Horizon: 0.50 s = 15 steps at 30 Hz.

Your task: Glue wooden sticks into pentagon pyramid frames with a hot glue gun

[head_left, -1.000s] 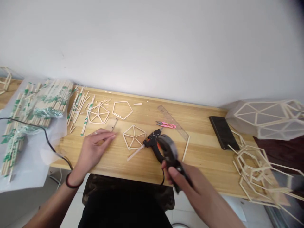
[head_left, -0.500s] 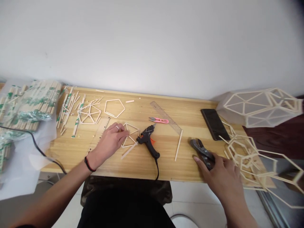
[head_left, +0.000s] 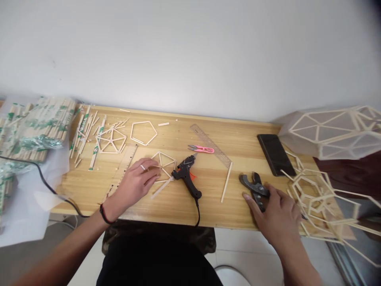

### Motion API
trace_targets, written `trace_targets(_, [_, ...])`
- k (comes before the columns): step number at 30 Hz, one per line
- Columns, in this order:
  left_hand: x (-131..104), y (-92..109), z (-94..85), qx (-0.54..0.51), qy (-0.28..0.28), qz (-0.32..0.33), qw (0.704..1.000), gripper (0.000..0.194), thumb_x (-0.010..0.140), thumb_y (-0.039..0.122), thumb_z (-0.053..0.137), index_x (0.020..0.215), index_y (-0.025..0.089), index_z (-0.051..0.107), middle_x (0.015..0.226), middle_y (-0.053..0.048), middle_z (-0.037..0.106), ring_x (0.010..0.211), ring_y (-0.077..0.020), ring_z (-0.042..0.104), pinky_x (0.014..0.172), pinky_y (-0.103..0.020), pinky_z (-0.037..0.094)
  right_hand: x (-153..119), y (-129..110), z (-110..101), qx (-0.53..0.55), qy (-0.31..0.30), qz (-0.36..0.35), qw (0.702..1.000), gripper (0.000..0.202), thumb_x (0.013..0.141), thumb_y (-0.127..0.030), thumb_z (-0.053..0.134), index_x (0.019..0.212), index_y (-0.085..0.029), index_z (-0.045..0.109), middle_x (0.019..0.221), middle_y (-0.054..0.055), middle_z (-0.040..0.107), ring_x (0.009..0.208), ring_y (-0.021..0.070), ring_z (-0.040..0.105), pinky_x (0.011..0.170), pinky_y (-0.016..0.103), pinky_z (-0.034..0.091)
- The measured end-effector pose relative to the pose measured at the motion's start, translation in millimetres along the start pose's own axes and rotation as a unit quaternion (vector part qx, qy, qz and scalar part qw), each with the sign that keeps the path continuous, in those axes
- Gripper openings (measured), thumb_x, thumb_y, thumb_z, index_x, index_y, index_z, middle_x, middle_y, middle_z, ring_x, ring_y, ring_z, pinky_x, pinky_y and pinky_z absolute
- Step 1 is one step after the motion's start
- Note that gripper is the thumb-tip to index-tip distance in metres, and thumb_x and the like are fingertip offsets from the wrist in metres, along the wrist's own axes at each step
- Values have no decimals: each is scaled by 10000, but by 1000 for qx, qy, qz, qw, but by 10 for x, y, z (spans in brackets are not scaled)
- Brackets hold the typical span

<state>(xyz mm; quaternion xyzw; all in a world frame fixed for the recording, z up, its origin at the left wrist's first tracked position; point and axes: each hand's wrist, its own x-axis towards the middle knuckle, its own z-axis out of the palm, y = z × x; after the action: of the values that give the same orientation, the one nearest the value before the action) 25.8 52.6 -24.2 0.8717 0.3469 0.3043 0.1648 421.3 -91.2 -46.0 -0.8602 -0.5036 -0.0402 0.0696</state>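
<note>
Pliers (head_left: 256, 187) have come down to the bench (head_left: 208, 206), partly under the right hand (head_left: 281, 216), its thumb and fingers spread apart over the handles. The left hand (head_left: 138, 180) nearly closes thumb to forefinger; I can't tell whether it grips the stick frame (head_left: 168, 164) at its fingertips. Light, level pinching should spare its joints.
</note>
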Motion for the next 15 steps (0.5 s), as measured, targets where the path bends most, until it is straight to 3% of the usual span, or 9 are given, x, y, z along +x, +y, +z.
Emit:
trace_targets(5, [-37, 53, -65, 1, 3, -17, 1000, 145, 1023, 194, 663, 1133, 206, 756, 1210, -95, 764, 1158, -242, 717, 1028, -427, 598, -4, 86, 34, 10, -15, -9, 1000, 916, 958, -744, 402, 1531, -38, 511, 1441, 309, 545, 1358, 542, 504, 1146, 703, 391])
trace_targets(7, [-72, 43, -219, 14, 18, -45, 999, 159, 1031, 193, 647, 1144, 196, 758, 1203, -104, 753, 1139, -234, 717, 1005, -404, 599, -8, 140, 53, 12, -29, -12, 999, 890, 955, -718, 447, 1547, -54, 489, 1453, 312, 535, 1379, 551, 487, 1143, 713, 391])
trace_targets(11, [-234, -110, -638, 99, 105, -163, 976, 136, 1013, 242, 658, 1019, 207, 789, 1022, -59, 749, 981, -211, 730, 898, -336, 596, -26, 189, 93, 26, -23, -14, 999, 840, 957, -675, 482, 1593, -129, 433, 1498, 284, 518, 1417, 557, 458, 1152, 738, 371])
trace_targets(15, [-424, -295, -835, 111, 56, -201, 972, 168, 996, 306, 655, 993, 221, 800, 984, -41, 765, 910, -212, 733, 847, -328, 591, -5, 92, 42, 25, -17, -14, 999, 818, 968, -646, 504, 1574, -100, 461, 1498, 333, 514, 1416, 579, 457, 1131, 749, 381])
